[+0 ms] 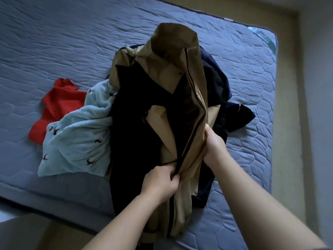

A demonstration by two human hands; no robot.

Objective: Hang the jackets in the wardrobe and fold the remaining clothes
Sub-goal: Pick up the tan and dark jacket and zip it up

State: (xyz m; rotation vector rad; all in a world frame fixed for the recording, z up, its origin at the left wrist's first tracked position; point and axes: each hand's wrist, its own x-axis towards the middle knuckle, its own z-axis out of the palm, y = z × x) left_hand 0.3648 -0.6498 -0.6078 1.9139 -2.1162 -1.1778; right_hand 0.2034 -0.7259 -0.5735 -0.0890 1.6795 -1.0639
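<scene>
Tan jacket (180, 73) lies atop a pile of dark clothes (137, 112) on the blue mattress (54, 42). Left hand (160, 181) pinches the jacket's zipper edge near the hem. Right hand (214, 145) grips the front panel just beside it, higher up. Pale blue cloth (75, 139) with bird prints and a red garment (59, 103) lie at the pile's left.

On the quilted blue mattress (54, 42) before you, the tan fabric jacket (173, 51) tops the pile, over a dark navy garment (219, 83) that sticks out to its right. To the jacket's left lies the pale blue bird-print cloth (77, 134), overlapping the red garment (61, 101) farther left.
</scene>
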